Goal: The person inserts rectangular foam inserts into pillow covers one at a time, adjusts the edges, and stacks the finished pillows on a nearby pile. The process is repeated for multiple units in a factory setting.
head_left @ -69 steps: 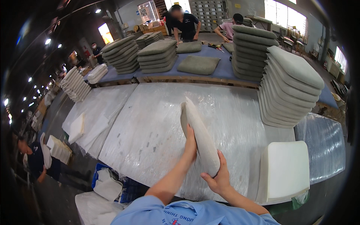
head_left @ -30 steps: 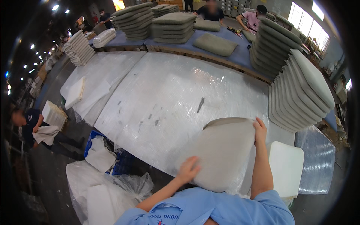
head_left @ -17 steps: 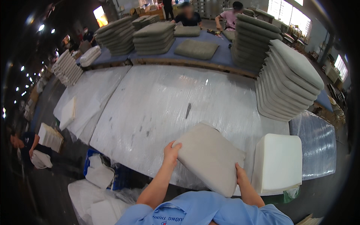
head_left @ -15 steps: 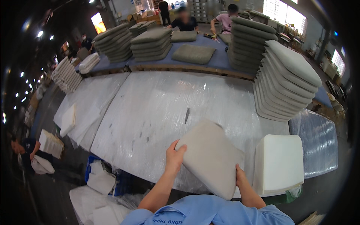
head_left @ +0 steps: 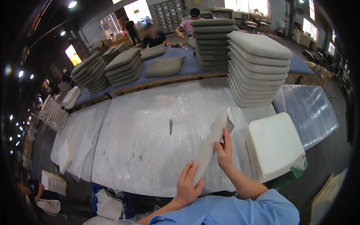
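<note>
We have the grey cushion (head_left: 212,144) tipped on edge over the right half of the desk (head_left: 150,108), near its front edge; contact with the desk is unclear. The left hand's (head_left: 188,186) fingers curl partway round its near end; the right hand's (head_left: 224,152) grip its right side. We judge this an edge-handling step; the next move calls for steady two-handed support.

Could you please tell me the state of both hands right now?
Left hand: holding the near end of the grey cushion.
Right hand: holding the same cushion, farther along.
</note>
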`<action>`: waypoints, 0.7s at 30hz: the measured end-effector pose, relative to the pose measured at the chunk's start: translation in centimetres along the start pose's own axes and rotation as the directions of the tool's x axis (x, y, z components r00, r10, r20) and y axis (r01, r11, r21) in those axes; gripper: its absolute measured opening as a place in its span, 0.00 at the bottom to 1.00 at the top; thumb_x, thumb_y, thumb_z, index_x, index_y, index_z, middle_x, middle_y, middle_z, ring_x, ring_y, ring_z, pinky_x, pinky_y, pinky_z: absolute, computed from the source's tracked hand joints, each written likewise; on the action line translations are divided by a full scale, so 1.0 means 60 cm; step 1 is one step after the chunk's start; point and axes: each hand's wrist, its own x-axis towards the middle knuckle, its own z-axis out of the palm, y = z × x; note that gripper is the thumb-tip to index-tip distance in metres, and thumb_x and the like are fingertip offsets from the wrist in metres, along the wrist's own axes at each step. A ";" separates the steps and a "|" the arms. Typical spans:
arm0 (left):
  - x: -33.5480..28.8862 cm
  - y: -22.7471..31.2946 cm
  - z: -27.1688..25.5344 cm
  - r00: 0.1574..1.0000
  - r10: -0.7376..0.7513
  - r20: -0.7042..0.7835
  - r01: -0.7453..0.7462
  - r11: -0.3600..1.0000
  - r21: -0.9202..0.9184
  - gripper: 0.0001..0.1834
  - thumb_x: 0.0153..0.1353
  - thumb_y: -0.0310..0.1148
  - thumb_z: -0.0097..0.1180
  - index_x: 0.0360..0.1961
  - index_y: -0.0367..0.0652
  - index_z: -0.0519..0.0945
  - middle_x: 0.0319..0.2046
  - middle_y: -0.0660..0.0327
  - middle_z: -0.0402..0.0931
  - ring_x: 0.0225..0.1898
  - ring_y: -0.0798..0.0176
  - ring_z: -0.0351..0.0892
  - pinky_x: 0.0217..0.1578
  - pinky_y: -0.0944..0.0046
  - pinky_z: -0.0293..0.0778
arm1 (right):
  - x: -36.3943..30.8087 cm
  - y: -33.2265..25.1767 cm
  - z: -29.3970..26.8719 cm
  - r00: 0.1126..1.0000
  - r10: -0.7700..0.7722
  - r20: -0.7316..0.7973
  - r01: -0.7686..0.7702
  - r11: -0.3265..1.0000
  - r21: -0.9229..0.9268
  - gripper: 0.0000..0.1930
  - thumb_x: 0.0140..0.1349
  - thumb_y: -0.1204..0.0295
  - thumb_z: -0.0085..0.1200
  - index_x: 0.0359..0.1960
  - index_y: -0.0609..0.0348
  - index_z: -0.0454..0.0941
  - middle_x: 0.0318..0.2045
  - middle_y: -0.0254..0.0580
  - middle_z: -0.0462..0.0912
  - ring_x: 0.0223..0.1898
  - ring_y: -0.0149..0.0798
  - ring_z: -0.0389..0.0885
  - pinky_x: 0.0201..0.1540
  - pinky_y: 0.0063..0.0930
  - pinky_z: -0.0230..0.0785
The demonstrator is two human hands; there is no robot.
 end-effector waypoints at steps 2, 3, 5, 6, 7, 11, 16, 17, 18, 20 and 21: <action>-0.009 0.003 -0.001 1.000 0.002 0.024 -0.002 1.000 -0.010 0.36 0.58 0.28 0.64 0.69 0.31 0.69 0.67 0.34 0.68 0.66 0.33 0.72 0.66 0.47 0.69 | 0.011 -0.026 0.004 0.995 -0.099 0.000 0.097 0.971 -0.219 0.41 0.66 0.64 0.60 0.78 0.61 0.55 0.75 0.58 0.57 0.77 0.55 0.56 0.76 0.45 0.52; -0.010 0.002 0.000 0.999 0.011 0.030 -0.011 1.000 -0.020 0.37 0.58 0.28 0.64 0.69 0.31 0.68 0.67 0.34 0.68 0.67 0.33 0.72 0.67 0.47 0.69 | 0.020 -0.027 0.012 0.993 -0.119 -0.017 0.110 0.958 -0.264 0.41 0.64 0.65 0.60 0.78 0.58 0.56 0.75 0.55 0.57 0.76 0.54 0.57 0.75 0.44 0.54; -0.011 -0.003 0.005 0.999 0.031 0.028 -0.030 0.999 -0.030 0.38 0.59 0.29 0.64 0.70 0.31 0.67 0.67 0.33 0.68 0.66 0.32 0.72 0.66 0.47 0.70 | 0.058 -0.010 0.013 0.990 -0.138 -0.036 0.122 0.949 -0.291 0.40 0.63 0.66 0.61 0.77 0.57 0.59 0.74 0.55 0.59 0.76 0.53 0.58 0.74 0.43 0.55; -0.006 -0.006 0.009 0.999 0.051 0.019 -0.050 0.998 -0.037 0.38 0.59 0.30 0.65 0.70 0.30 0.67 0.67 0.33 0.68 0.66 0.32 0.72 0.65 0.47 0.71 | 0.091 0.003 0.003 0.988 -0.146 -0.044 0.128 0.952 -0.279 0.39 0.63 0.65 0.62 0.76 0.59 0.61 0.74 0.58 0.60 0.76 0.55 0.57 0.75 0.44 0.54; -0.001 -0.008 0.014 0.998 0.064 0.015 -0.064 0.997 -0.040 0.38 0.59 0.30 0.65 0.70 0.30 0.67 0.67 0.32 0.68 0.66 0.31 0.73 0.64 0.47 0.73 | 0.125 0.014 -0.010 0.988 -0.146 -0.052 0.128 0.957 -0.262 0.38 0.64 0.64 0.63 0.75 0.60 0.64 0.73 0.61 0.61 0.77 0.56 0.55 0.75 0.45 0.53; -0.003 -0.016 0.023 0.999 0.039 -0.001 -0.039 0.987 -0.155 0.41 0.59 0.30 0.66 0.72 0.30 0.64 0.68 0.35 0.68 0.67 0.38 0.73 0.66 0.51 0.70 | 0.248 0.021 -0.051 0.998 0.026 0.056 -0.020 0.993 -0.119 0.31 0.72 0.59 0.53 0.73 0.58 0.67 0.74 0.56 0.64 0.75 0.50 0.62 0.75 0.36 0.54; -0.026 -0.037 0.014 0.998 -0.066 0.019 0.069 0.951 -0.302 0.45 0.58 0.30 0.69 0.74 0.30 0.61 0.69 0.37 0.66 0.69 0.41 0.71 0.68 0.53 0.67 | 0.277 0.025 -0.008 0.982 0.190 -0.025 -0.187 0.978 0.088 0.29 0.78 0.54 0.45 0.73 0.58 0.68 0.70 0.52 0.71 0.71 0.45 0.68 0.74 0.33 0.55; -0.028 -0.039 0.013 0.998 -0.064 0.025 0.068 0.951 -0.301 0.46 0.58 0.30 0.70 0.74 0.30 0.61 0.70 0.37 0.65 0.69 0.42 0.70 0.68 0.53 0.67 | 0.275 0.029 0.002 0.964 0.245 -0.098 -0.230 0.963 0.143 0.29 0.78 0.53 0.44 0.72 0.58 0.68 0.68 0.50 0.74 0.69 0.44 0.70 0.72 0.34 0.57; -0.030 -0.042 0.011 0.998 -0.061 0.031 0.068 0.952 -0.299 0.46 0.58 0.31 0.70 0.74 0.30 0.61 0.70 0.37 0.65 0.70 0.42 0.70 0.69 0.53 0.66 | 0.274 0.034 0.010 0.938 0.303 -0.166 -0.269 0.942 0.201 0.28 0.79 0.53 0.44 0.71 0.58 0.69 0.66 0.47 0.76 0.66 0.43 0.72 0.71 0.34 0.59; -0.029 -0.041 0.017 0.999 -0.024 0.047 0.038 0.946 -0.323 0.47 0.57 0.31 0.71 0.75 0.31 0.61 0.71 0.37 0.64 0.71 0.41 0.68 0.69 0.52 0.66 | 0.284 0.054 -0.008 0.931 0.301 -0.207 -0.258 0.943 0.209 0.26 0.78 0.51 0.44 0.63 0.61 0.74 0.58 0.46 0.79 0.58 0.40 0.75 0.65 0.34 0.64; -0.027 -0.040 0.021 0.998 -0.001 0.055 0.019 0.943 -0.333 0.47 0.57 0.31 0.71 0.75 0.32 0.61 0.71 0.37 0.63 0.71 0.40 0.67 0.69 0.51 0.65 | 0.290 0.064 -0.021 0.927 0.296 -0.231 -0.249 0.945 0.212 0.26 0.78 0.50 0.44 0.59 0.62 0.76 0.54 0.45 0.81 0.54 0.39 0.77 0.62 0.34 0.67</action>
